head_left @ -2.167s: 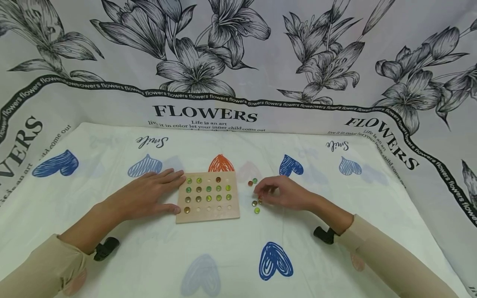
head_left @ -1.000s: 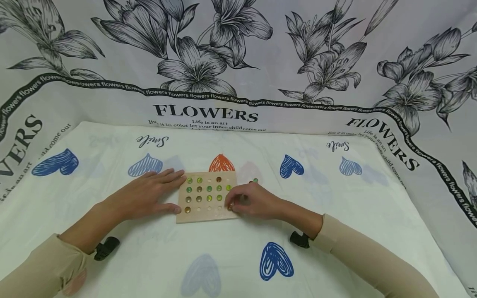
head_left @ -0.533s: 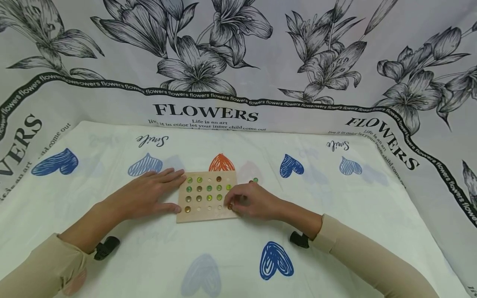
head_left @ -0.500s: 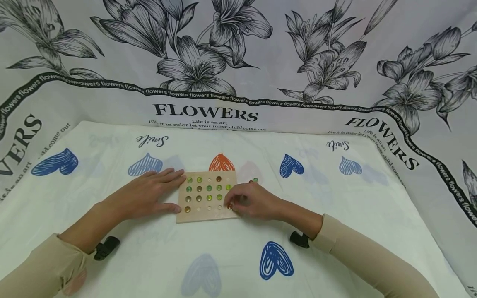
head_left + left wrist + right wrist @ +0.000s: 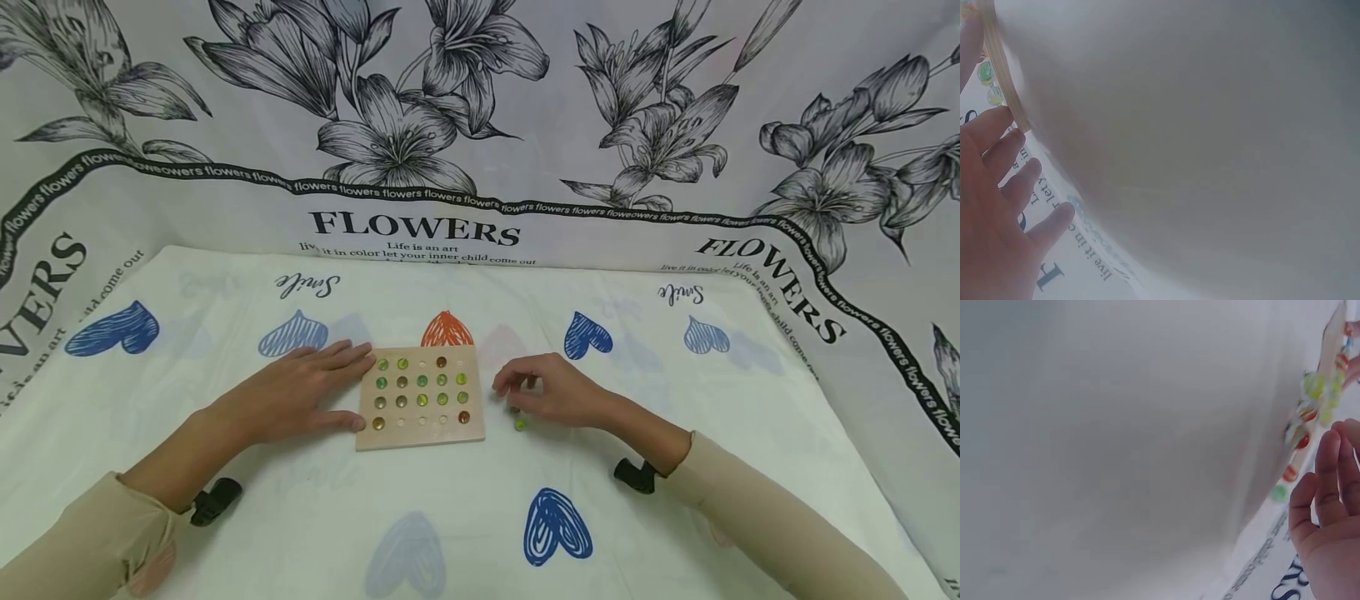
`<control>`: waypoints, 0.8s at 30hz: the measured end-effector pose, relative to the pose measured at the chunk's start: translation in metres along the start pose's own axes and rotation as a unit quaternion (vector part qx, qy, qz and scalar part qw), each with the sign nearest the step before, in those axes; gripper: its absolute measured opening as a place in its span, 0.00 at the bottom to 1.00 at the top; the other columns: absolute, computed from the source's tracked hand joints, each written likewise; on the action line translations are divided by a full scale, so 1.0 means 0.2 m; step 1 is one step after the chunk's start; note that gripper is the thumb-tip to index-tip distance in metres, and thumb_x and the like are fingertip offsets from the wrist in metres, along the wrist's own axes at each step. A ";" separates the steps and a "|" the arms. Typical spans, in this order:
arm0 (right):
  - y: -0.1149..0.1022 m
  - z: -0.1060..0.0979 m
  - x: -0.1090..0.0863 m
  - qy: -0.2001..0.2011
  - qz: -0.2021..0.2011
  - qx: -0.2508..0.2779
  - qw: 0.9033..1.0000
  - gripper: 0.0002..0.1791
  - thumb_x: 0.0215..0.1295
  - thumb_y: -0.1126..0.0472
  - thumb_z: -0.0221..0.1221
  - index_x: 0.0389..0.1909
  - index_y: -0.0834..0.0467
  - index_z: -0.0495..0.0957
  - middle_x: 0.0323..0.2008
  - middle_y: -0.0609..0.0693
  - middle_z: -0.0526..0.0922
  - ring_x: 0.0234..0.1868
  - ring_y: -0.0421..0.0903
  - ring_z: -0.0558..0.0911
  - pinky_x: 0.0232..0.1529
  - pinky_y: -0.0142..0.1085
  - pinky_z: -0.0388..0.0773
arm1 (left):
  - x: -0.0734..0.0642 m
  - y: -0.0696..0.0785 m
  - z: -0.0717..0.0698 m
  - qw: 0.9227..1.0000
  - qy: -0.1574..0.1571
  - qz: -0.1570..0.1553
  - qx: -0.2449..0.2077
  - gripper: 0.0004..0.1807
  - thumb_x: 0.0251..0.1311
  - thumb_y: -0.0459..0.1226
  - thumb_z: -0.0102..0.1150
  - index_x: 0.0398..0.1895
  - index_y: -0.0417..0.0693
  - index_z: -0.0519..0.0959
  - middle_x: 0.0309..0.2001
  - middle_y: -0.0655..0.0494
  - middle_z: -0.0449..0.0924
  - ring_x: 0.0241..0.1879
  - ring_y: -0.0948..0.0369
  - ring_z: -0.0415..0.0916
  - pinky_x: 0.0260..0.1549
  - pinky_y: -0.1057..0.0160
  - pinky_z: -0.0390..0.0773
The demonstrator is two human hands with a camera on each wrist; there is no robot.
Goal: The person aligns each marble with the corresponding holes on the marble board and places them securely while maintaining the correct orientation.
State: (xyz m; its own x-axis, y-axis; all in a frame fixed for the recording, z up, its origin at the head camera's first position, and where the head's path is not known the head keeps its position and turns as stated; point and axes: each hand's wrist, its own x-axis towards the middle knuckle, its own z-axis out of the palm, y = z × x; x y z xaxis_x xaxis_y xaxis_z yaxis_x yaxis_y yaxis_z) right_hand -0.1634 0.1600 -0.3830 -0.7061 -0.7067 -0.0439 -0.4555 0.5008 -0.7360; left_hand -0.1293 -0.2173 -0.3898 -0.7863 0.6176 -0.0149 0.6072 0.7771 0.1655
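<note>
A pale wooden board (image 5: 412,435) with rows of round hollows lies on the cloth, many of them filled with green, yellow-green and brown glass marbles. My left hand (image 5: 292,400) lies against its left edge, fingers straight and fingertips touching it. A brown marble (image 5: 464,417) sits in the front right hollow. My right hand (image 5: 551,390), fingers loosely bent, hovers just right of the board over loose marbles. A yellow-green marble (image 5: 520,424) shows below that hand; others are hidden under it. In the right wrist view no marble shows between the fingers, and several loose marbles (image 5: 1307,411) lie beyond them.
A white tablecloth (image 5: 300,533) printed with hearts covers the table. Behind it hangs a flower-printed curtain (image 5: 600,242). A black wrist camera (image 5: 216,502) sits under the left wrist, another black camera (image 5: 635,475) under the right.
My right hand reached from the loose marbles to the board's front right corner, left a brown marble in the hollow there, and moved back right. The left hand stayed still.
</note>
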 end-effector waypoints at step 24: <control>0.11 -0.06 -0.14 -0.029 0.035 -0.005 0.999 0.14 0.59 0.68 0.68 0.46 0.53 0.84 0.40 0.40 0.85 0.42 0.41 0.81 0.47 0.33 0.80 | 0.00 0.00 -0.01 1.000 -0.003 -0.002 0.001 0.49 0.60 0.69 0.51 0.75 0.47 0.64 0.74 0.50 0.62 0.71 0.43 0.60 0.63 0.35 0.64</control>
State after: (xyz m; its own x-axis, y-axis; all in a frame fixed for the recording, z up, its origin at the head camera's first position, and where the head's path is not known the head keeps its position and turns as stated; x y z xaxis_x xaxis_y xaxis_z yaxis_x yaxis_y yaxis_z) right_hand -0.1591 0.1972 -0.3905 -0.7044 -0.6971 -0.1337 -0.4114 0.5545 -0.7234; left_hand -0.1289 -0.2168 -0.3883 -0.7875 0.6159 -0.0212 0.6050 0.7792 0.1637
